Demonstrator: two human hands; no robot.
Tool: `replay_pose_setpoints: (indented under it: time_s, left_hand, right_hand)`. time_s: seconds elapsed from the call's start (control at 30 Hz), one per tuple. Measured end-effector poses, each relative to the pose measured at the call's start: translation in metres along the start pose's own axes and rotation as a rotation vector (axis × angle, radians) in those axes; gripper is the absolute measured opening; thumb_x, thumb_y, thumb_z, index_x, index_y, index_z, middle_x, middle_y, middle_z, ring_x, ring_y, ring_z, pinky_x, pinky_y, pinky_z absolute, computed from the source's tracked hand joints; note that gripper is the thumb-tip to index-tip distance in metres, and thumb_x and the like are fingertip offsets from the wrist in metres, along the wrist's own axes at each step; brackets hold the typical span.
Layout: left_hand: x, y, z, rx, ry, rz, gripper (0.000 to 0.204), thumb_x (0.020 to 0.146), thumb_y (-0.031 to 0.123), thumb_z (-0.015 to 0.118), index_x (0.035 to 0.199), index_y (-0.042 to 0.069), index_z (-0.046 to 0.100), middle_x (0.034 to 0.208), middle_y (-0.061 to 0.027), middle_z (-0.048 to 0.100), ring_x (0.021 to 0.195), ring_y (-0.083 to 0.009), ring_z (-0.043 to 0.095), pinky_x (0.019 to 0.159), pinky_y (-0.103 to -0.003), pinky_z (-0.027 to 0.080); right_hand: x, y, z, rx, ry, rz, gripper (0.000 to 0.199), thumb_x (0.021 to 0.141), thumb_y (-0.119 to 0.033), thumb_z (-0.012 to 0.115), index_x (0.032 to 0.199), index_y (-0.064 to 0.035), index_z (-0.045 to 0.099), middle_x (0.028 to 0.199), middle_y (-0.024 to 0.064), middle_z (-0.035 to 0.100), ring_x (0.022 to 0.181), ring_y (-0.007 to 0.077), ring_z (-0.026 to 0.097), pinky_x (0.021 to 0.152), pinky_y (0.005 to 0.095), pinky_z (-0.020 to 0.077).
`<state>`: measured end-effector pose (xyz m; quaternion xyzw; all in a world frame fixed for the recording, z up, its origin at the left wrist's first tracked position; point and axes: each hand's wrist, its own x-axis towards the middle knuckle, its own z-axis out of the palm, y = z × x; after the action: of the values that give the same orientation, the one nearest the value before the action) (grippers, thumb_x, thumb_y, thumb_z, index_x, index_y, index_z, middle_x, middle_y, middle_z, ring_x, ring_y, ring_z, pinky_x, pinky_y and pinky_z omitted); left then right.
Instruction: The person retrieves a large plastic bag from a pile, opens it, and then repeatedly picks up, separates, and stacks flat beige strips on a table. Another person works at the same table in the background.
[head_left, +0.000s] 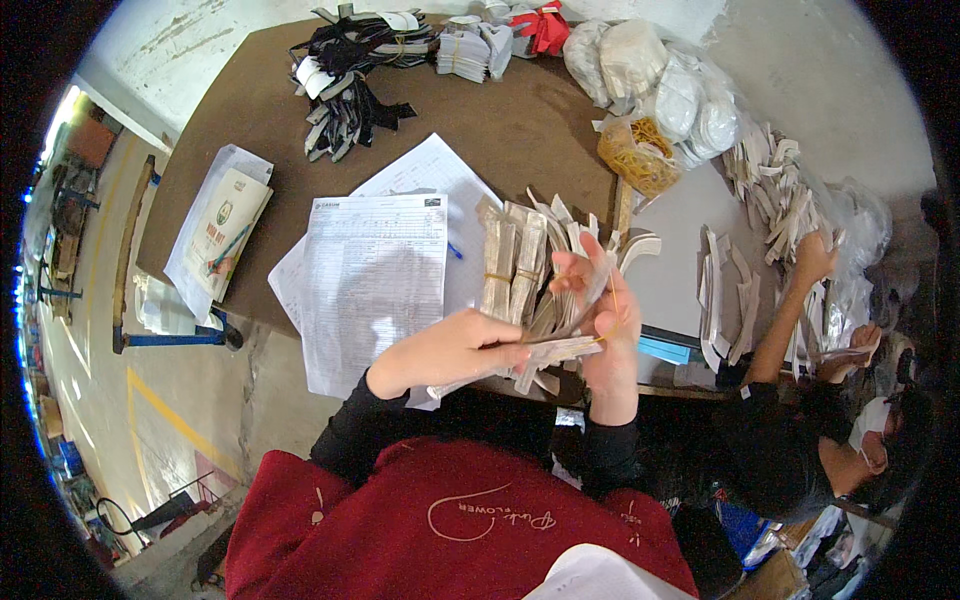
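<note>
My left hand [450, 350] is closed around one end of a bundle of pale, flat strips [562, 350], held level above the table's near edge. At the bundle's other end is my right hand [608, 325], its fingers spread and slightly blurred. A thin yellow rubber band [616, 296] is stretched on those fingers and runs down to the bundle. Just beyond my hands lie banded bundles of pale strips [498, 262], with looser pale strips [570, 225] to their right. Part of these is hidden behind my right hand.
Printed sheets [375, 270] and a blue pen [455, 251] lie left of the bundles. A bag of rubber bands [640, 155] stands back right, by white plastic-wrapped packs [690, 95]. Black strips [350, 100] sit at the far side. A co-worker's hand [815, 258] reaches into strips at right.
</note>
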<state>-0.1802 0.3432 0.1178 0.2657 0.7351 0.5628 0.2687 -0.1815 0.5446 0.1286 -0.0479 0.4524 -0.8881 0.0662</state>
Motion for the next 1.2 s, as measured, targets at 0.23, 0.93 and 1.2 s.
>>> replay_pose_setpoints:
  time_s: [0.23,0.93,1.2]
  left_hand:
    - [0.009,0.002,-0.011,0.269,0.176,-0.269,0.031,0.089,0.032,0.060,0.091,0.002,0.070,0.062,-0.0178,0.057,0.052,-0.0215,0.054,0.053,-0.035,0.043]
    - [0.020,-0.025,0.015,-1.069,0.505,-0.193,0.021,0.094,0.019,0.058,0.100,0.001,0.066,0.093,-0.0072,0.070,0.077,-0.0142,0.068,0.071,-0.029,0.056]
    - [0.025,-0.015,0.020,-1.116,0.558,-0.183,0.021,0.095,0.017,0.056,0.106,0.001,0.064,0.097,-0.0082,0.070,0.081,-0.0159,0.068,0.074,-0.031,0.056]
  right_hand:
    - [-0.007,-0.012,0.017,-1.165,-0.194,-0.315,0.041,0.070,-0.006,0.078,0.110,-0.0017,0.069,0.070,0.0017,0.064,0.067,0.0134,0.062,0.112,0.0438,0.0267]
    - [-0.020,-0.004,-0.062,-1.119,0.313,-0.372,0.023,0.082,-0.017,0.069,0.103,-0.0101,0.067,0.123,0.0161,0.052,0.116,0.0339,0.049,0.099,0.0405,0.0374]
    - [-0.018,-0.059,-0.217,-1.793,1.106,-0.128,0.033,0.087,-0.028,0.064,0.111,-0.0049,0.065,0.119,0.0188,0.057,0.111,0.0400,0.051,0.094,0.0479,0.0416]
